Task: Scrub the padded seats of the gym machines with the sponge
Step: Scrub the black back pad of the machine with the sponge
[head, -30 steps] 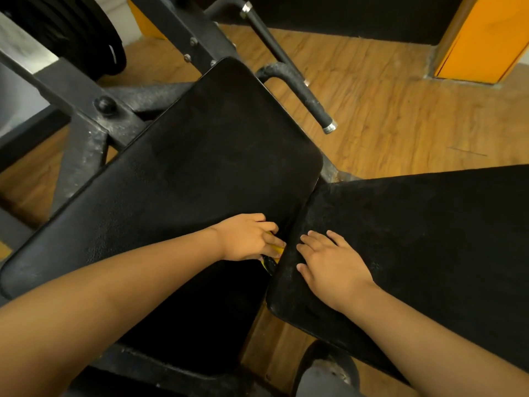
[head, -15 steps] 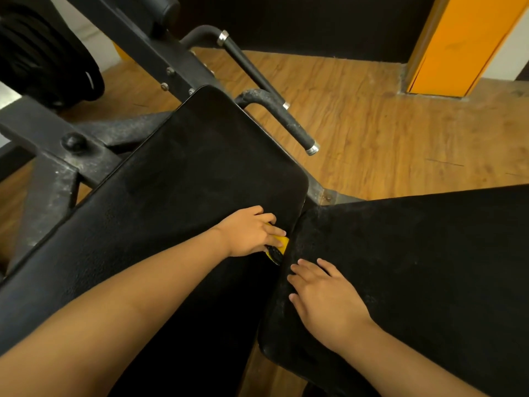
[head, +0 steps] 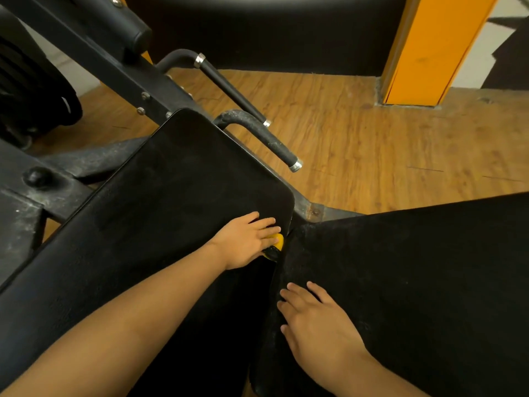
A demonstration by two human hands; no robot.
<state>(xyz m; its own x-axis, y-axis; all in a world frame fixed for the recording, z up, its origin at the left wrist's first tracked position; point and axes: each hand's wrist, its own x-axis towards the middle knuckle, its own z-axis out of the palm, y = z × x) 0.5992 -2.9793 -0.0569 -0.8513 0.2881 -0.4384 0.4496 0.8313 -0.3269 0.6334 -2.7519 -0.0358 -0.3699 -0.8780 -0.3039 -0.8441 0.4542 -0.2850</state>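
Sponge (head: 278, 240): yellow, dark-edged, under left hand (head: 244, 243)

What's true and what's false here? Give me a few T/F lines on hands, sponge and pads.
1. The left hand holds the yellow sponge at the corner of the left pad. True.
2. The right hand is balled into a fist. False: it lies flat, fingers straight, on the right pad.
3. Both hands are on the same pad. False: one hand is on each pad.
4. The floor is wood. True.
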